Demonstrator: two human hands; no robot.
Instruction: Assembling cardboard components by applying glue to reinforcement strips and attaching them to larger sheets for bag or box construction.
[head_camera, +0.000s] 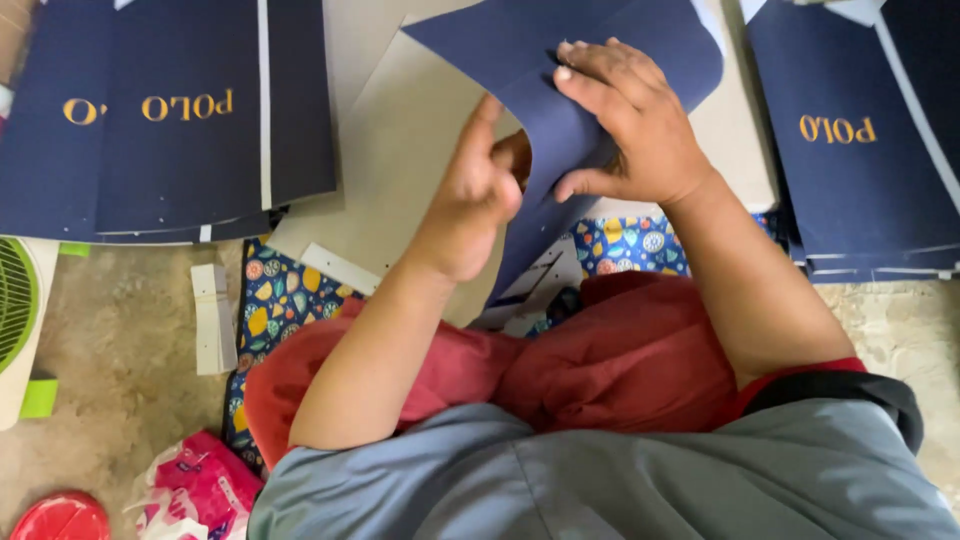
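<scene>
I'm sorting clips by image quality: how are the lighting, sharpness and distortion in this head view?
Head view: soft, even light, no glare on the curved navy-blue paper sheet; only faint shadow beneath the left hand and right hand; slight softness overall; the grey shirt looms large at the frame's bottom.

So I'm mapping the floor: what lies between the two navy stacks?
In the head view, between the left stack and right stack lies grey board, with both hands bending a navy sheet over it.
</scene>
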